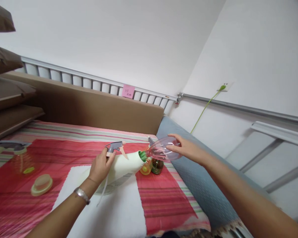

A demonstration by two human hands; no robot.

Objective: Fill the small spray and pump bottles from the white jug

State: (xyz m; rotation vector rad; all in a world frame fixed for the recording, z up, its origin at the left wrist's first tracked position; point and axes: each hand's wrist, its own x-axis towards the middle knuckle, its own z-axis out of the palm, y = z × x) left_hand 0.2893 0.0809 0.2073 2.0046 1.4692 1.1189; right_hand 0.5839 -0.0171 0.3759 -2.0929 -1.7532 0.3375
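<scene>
My right hand (187, 148) is closed around the base end of a clear pink bottle (161, 148), which lies nearly sideways in the air. The bottle's narrow neck points left and meets the green-lined mouth of a large white container (126, 164). That container is tilted, with its mouth up to the right. In my left hand (100, 167) is a grey trigger spray head (114, 147) with a peach lever, its white tube hanging down. The same hand lies against the white container; whether it also grips it I cannot tell. Below is a white cloth (124, 215).
An amber bottle (146, 168) and a dark bottle (157, 166) stand behind the pink bottle. At left are a clear spray bottle (22, 162) and a pale yellow lid (41, 185) on a red striped cloth (164, 201). Brown packages (10, 92) are stacked beside a cardboard panel (89, 109).
</scene>
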